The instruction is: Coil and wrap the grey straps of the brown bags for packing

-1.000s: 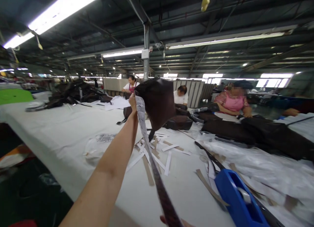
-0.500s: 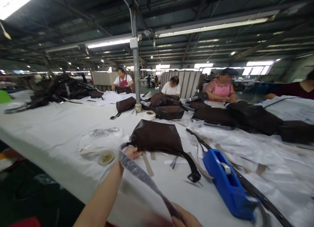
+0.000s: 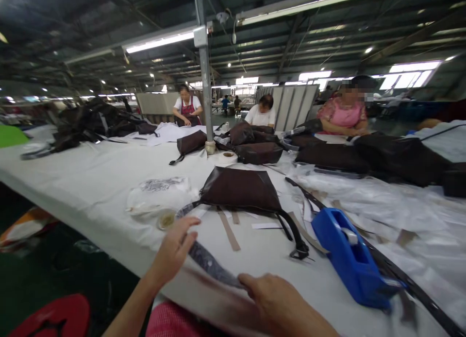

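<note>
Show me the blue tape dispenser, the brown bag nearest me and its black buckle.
Blue tape dispenser (image 3: 347,266), head view: near side wall.
Brown bag (image 3: 240,189), head view: broad face.
Black buckle (image 3: 299,253), head view: frame.

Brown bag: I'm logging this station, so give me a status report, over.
Left grip open beside film-wrapped strap. Right grip closed on that strap. Brown bag resting on white table. Possible obstacle: blue tape dispenser, right of bag.
</note>
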Tool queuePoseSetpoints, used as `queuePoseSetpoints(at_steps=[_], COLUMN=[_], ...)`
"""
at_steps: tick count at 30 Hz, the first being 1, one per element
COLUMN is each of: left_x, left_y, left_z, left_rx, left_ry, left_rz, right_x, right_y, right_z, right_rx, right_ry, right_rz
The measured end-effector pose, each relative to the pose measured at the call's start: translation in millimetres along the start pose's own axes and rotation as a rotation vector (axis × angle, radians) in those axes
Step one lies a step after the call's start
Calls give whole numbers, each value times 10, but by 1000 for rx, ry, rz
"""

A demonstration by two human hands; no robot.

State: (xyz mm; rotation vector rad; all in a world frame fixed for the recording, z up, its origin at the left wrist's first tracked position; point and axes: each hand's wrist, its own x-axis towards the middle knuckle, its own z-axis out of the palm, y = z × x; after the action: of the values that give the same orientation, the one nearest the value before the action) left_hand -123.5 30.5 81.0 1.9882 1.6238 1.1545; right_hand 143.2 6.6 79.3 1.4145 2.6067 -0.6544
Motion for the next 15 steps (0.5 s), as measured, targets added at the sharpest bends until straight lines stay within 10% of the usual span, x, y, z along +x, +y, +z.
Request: queuePoseSetpoints(at_steps=[4,8,15], left_x=[-249,-181,94], left_y=[309,-46,-722], left_z=[319,457,29], left_rx=[196,527,762], left_ry=[-478,-506,-453], left_rz=[102,-68,30], right_x=[492,885,851], right_y=[-298,-234,287], right_z=[-282,-241,-6], right_rx=[-149,-154,-190], right_ry=[20,22,66], right_rz=[-186,-140,52])
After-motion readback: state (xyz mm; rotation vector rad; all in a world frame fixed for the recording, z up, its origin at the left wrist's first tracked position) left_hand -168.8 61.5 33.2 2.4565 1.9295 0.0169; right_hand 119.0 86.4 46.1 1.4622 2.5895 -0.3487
